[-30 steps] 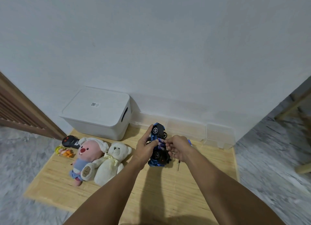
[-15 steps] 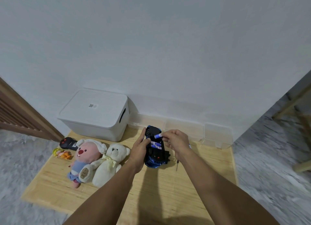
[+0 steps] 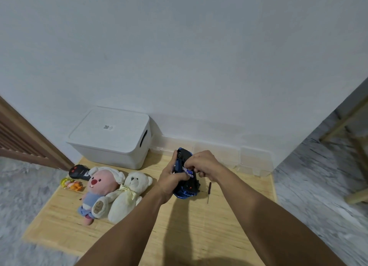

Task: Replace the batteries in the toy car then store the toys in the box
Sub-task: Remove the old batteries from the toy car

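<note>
In the head view, we hold the blue toy car [image 3: 186, 183] upside down above the wooden desk [image 3: 179, 232], its dark underside turned up toward us. Our left hand [image 3: 172, 179] grips the car from the left, fingers curled round its side and the thumb stretched up along the body toward the front wheel. Our right hand [image 3: 203, 163] comes in from the right, its fingers bent and pinching a battery [image 3: 187, 171] with a blue and white label, which lies at the open underside of the car; we cannot tell whether the battery is fully seated. A 2nd blue-labelled battery seems to lie just beside it, but the view is too small to be sure.

A small screwdriver [image 3: 208, 192] lies on the desk just right of the car. To the left, a white teddy bear [image 3: 129, 196] and a pink plush toy [image 3: 99, 188] lie touching each other. Behind them sit a black remote control [image 3: 79, 172] and a small yellow and orange figure [image 3: 71, 184] near the desk's left edge. The white storage box [image 3: 111, 138], lid on, stands at the back left of the desk against the wall. Clear plastic containers [image 3: 254, 160] line the wall behind the car.
</note>
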